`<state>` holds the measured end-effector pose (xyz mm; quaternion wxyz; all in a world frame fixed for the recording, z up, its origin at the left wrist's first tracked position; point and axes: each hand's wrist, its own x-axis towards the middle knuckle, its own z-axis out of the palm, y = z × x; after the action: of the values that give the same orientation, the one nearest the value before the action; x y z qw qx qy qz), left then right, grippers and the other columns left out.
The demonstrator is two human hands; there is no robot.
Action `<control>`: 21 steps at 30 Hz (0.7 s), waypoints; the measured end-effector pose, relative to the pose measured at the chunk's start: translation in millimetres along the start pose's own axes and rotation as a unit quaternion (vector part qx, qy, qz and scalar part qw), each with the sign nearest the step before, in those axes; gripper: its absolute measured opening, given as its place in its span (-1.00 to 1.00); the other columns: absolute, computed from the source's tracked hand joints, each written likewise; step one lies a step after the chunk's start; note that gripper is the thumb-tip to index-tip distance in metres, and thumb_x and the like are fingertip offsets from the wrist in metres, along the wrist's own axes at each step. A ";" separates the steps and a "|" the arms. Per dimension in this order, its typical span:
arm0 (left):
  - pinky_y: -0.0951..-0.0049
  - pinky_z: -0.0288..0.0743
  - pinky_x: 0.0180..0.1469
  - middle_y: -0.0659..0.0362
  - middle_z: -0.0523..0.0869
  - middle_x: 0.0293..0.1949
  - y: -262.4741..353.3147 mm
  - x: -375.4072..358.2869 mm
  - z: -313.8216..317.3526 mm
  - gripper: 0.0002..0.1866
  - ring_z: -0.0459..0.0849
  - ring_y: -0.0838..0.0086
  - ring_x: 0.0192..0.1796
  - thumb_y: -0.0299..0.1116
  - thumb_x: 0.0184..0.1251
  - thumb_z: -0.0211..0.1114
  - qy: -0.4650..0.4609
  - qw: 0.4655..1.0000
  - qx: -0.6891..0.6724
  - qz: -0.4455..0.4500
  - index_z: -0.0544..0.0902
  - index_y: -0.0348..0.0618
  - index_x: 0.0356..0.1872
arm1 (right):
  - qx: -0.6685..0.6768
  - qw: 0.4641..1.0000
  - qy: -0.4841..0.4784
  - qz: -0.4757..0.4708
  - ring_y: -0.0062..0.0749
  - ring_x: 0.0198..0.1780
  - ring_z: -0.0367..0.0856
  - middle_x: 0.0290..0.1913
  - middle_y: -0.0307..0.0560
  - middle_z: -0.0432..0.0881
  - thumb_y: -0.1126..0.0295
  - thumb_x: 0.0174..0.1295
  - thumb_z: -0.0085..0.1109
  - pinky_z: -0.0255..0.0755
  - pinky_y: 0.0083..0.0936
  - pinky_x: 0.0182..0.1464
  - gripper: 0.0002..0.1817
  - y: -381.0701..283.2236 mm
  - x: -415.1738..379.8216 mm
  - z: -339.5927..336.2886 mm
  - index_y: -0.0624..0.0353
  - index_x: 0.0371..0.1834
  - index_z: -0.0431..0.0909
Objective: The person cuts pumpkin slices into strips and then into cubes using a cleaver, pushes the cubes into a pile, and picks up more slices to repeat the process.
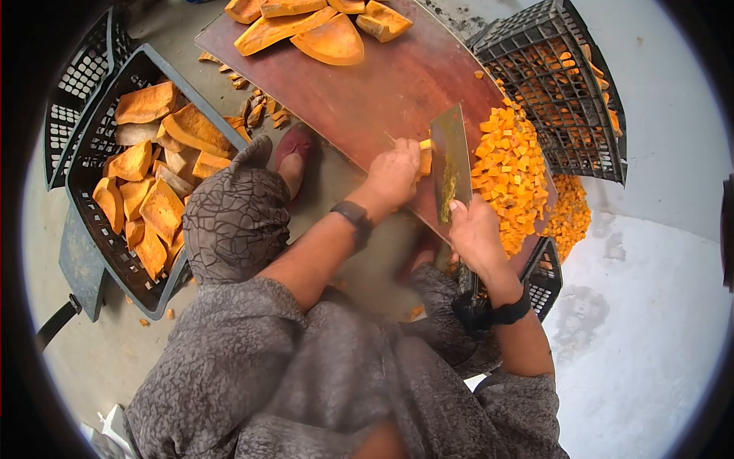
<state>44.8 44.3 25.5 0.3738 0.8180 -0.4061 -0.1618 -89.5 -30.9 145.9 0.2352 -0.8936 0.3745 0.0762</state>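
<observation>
My right hand (478,236) grips a broad cleaver (453,157), its blade upright and smeared with yellow-orange pulp; the handle is mostly hidden by my fingers. On the blade's left side, my left hand (394,176) is closed around a piece of orange pumpkin (426,156), of which only the end by the blade shows. Both hands are over the reddish-brown board (367,107). Right of the blade lies a heap of diced pumpkin (508,172) along the board's edge. Several large pumpkin slabs (329,38) rest at the board's far end.
A black crate (76,200) of pumpkin slabs (162,210) stands at my left. At the upper right, a tilted black crate (547,76) holds more orange pieces. More cubes (567,214) are piled beyond the board's right edge. Peel scraps (260,107) litter the floor near my shoe (293,145).
</observation>
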 end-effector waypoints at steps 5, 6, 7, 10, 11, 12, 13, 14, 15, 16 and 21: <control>0.17 0.61 -0.09 -0.14 0.57 -0.10 -0.1 0.8 2.6 -0.57 0.70 0.02 -0.13 -0.52 0.00 0.33 0.005 1.000 0.004 -0.002 0.44 -0.32 -0.06 | 0.061 0.994 -0.068 0.066 -0.38 -0.78 0.44 -0.63 -0.06 0.45 0.31 0.47 -0.02 0.39 -0.40 -0.71 -0.69 -17.9 15.8 -2.0 0.42 -0.29 0.37; 0.17 0.61 -0.09 -0.14 0.57 -0.10 0.2 1.3 2.0 -0.57 0.70 0.02 -0.13 -0.52 0.00 0.33 0.004 1.000 0.005 -0.003 0.44 -0.32 -0.06 | 0.062 0.994 -0.069 0.066 -0.38 -0.78 0.44 -0.63 -0.06 0.45 0.31 0.47 -0.02 0.39 -0.40 -0.71 -0.69 -20.2 20.7 -1.1 0.42 -0.29 0.37; 0.18 0.61 -0.09 -0.14 0.57 -0.10 0.6 2.3 1.2 -0.57 0.70 0.02 -0.13 -0.52 -0.01 0.33 -0.002 1.000 0.009 -0.004 0.44 -0.32 -0.05 | 0.064 0.993 -0.074 0.073 -0.36 -0.78 0.45 -0.63 -0.05 0.45 0.30 0.47 -0.02 0.38 -0.40 -0.71 -0.68 -24.1 26.3 0.1 0.41 -0.29 0.37; 0.18 0.62 -0.10 -0.14 0.57 -0.10 -0.2 3.9 3.9 -0.55 0.70 0.02 -0.14 -0.52 -0.02 0.33 -0.006 1.000 0.013 -0.004 0.45 -0.32 -0.04 | 0.062 0.992 -0.068 0.085 -0.34 -0.77 0.46 -0.61 -0.02 0.45 0.29 0.47 -0.03 0.38 -0.39 -0.71 -0.67 -26.7 37.7 8.2 0.42 -0.30 0.35; 0.18 0.62 -0.11 -0.14 0.57 -0.10 -1.4 4.8 4.9 -0.54 0.71 0.02 -0.15 -0.52 -0.03 0.33 -0.001 1.000 0.014 -0.005 0.45 -0.33 -0.03 | 0.059 0.993 -0.058 0.088 -0.33 -0.77 0.46 -0.61 -0.01 0.46 0.28 0.47 -0.02 0.38 -0.38 -0.71 -0.66 -26.5 39.9 10.1 0.42 -0.30 0.35; 0.18 0.62 -0.11 -0.14 0.57 -0.10 -1.1 4.3 4.0 -0.54 0.71 0.02 -0.15 -0.52 -0.03 0.33 -0.001 1.000 0.014 -0.004 0.45 -0.33 -0.03 | 0.059 0.993 -0.058 0.088 -0.33 -0.77 0.46 -0.61 -0.01 0.46 0.28 0.47 -0.02 0.38 -0.38 -0.71 -0.66 -27.4 39.0 8.1 0.42 -0.30 0.35; 0.18 0.62 -0.12 -0.14 0.57 -0.10 -0.8 3.2 3.4 -0.54 0.71 0.01 -0.16 -0.52 -0.03 0.33 0.000 1.000 0.026 -0.003 0.45 -0.33 -0.02 | 0.064 0.992 -0.065 0.091 -0.32 -0.77 0.46 -0.59 0.00 0.46 0.28 0.47 -0.02 0.38 -0.37 -0.71 -0.65 -28.5 36.7 4.3 0.43 -0.30 0.35; 0.18 0.62 -0.13 -0.14 0.57 -0.10 -0.6 2.3 3.3 -0.54 0.71 0.01 -0.17 -0.51 -0.03 0.32 -0.001 0.999 0.037 0.000 0.46 -0.34 -0.02 | 0.069 0.991 -0.071 0.095 -0.32 -0.77 0.46 -0.58 0.02 0.47 0.27 0.47 -0.02 0.39 -0.36 -0.72 -0.65 -27.9 34.1 2.0 0.44 -0.30 0.35; 0.18 0.62 -0.13 -0.14 0.57 -0.10 -0.9 3.1 3.5 -0.54 0.71 0.01 -0.17 -0.51 -0.03 0.32 -0.002 0.999 0.037 0.000 0.46 -0.34 -0.02 | 0.069 0.990 -0.071 0.096 -0.32 -0.77 0.46 -0.58 0.02 0.47 0.27 0.47 -0.02 0.39 -0.36 -0.72 -0.65 -25.5 32.0 1.0 0.44 -0.30 0.35; 0.18 0.62 -0.13 -0.14 0.57 -0.11 -1.2 3.5 4.2 -0.54 0.72 0.02 -0.18 -0.52 -0.03 0.32 -0.001 0.999 0.034 0.000 0.46 -0.34 -0.03 | 0.070 0.990 -0.080 0.096 -0.31 -0.77 0.46 -0.57 0.03 0.47 0.27 0.47 -0.02 0.39 -0.35 -0.71 -0.64 -22.4 29.1 0.2 0.45 -0.29 0.35; 0.17 0.62 -0.14 -0.13 0.58 -0.15 -1.9 4.9 9.5 -0.59 0.71 0.00 -0.19 -0.51 -0.02 0.32 0.015 1.000 0.026 -0.005 0.47 -0.33 -0.08 | 0.074 0.992 -0.096 0.045 -0.27 -0.73 0.50 -0.56 0.10 0.51 0.29 0.45 -0.01 0.41 -0.33 -0.70 -0.66 -2.6 39.0 25.2 0.47 -0.26 0.37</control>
<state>43.5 36.6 17.9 0.3574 0.8318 -0.4006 -0.1408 -59.0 -42.0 112.5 0.3315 -0.8447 0.3947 0.1441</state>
